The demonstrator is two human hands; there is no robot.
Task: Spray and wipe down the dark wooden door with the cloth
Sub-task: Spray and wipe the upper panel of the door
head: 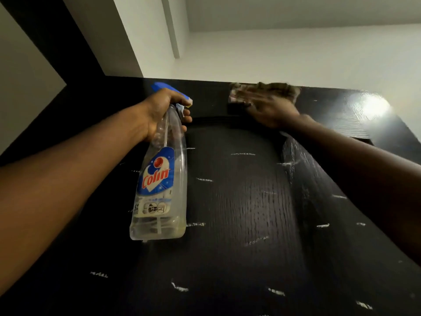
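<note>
Dark wood, open-grained and glossy, fills our view: one door (239,213), flecked with short white streaks. Our left hand (159,110) clenches the neck of one clear plastic spray bottle (159,183) with a blue trigger head and a blue-and-red label, upright before the panel. One crumpled brownish cloth (262,92) lies against the door's top edge under our right hand (271,111) — blurred, so we cannot tell whether its fingers curl.

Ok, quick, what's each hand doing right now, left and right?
Left hand: grips the spray bottle by its neck.
Right hand: on the cloth against the door, near its top; blurred, grip cannot be told.
</note>
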